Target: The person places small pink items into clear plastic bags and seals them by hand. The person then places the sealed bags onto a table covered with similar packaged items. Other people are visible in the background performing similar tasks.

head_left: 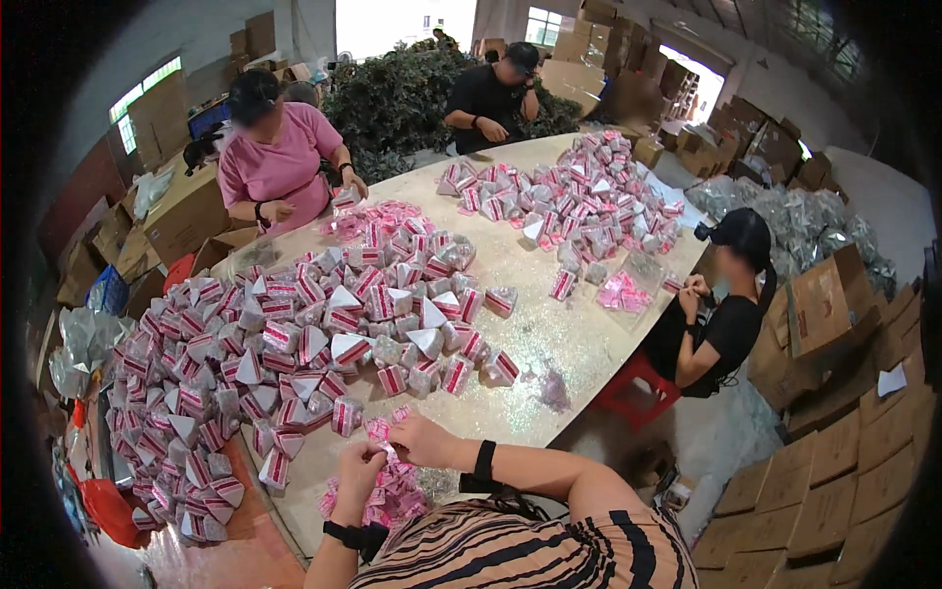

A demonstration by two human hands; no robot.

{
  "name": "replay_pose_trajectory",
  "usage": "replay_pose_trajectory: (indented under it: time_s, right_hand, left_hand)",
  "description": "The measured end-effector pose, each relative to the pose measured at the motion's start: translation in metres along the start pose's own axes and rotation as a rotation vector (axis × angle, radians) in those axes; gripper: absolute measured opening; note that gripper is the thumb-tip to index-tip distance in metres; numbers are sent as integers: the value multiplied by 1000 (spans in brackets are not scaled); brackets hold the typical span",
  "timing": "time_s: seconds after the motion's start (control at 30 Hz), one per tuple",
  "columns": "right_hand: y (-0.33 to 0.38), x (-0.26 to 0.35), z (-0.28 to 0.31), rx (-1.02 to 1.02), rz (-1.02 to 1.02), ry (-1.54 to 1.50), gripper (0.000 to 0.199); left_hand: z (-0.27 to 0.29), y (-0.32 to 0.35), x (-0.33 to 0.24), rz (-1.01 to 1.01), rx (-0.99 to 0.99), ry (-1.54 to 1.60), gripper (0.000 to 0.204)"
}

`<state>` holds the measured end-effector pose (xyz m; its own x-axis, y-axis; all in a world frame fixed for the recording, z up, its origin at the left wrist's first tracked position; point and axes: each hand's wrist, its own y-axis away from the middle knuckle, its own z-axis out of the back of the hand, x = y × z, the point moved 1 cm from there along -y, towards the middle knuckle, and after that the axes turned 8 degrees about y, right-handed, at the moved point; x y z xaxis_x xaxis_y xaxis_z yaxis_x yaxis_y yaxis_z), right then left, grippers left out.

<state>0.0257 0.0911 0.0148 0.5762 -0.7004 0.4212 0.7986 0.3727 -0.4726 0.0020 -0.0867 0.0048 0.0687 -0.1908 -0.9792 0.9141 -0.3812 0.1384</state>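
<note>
Close to my body, both my hands meet over the near edge of the table. My left hand is closed, its fingertips pinching a small pink-and-white slip. The fingers of my right hand are closed on the same slip from the other side. Below them lies a loose heap of pink slips, partly hidden by my wrists. Just beyond my hands spreads a large pile of triangular packs in clear wrap, many with a pink-and-white band. One banded pack sits nearest my left hand.
Across the table, a person in pink and another in black work; a third sits at right on a red stool. A second pack pile lies farther off. Cardboard boxes stack at right.
</note>
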Motion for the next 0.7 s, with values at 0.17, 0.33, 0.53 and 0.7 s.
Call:
replay_pose_trajectory:
  time_s: [0.17,0.33,0.53,0.7]
  right_hand:
    - [-1,5,15,-60,74,143,18]
    - [5,2,18,-71,65,82,15]
    - [17,-24,18,-64,-106,-102,9]
    - [61,-111,36,-164,-555,6,10]
  left_hand:
    - [-8,1,-13,141,5,323,6]
    - [-6,2,-5,168,93,299,7]
    - [-6,-6,3,236,179,167,13]
    - [3,-2,5,280,159,137,16]
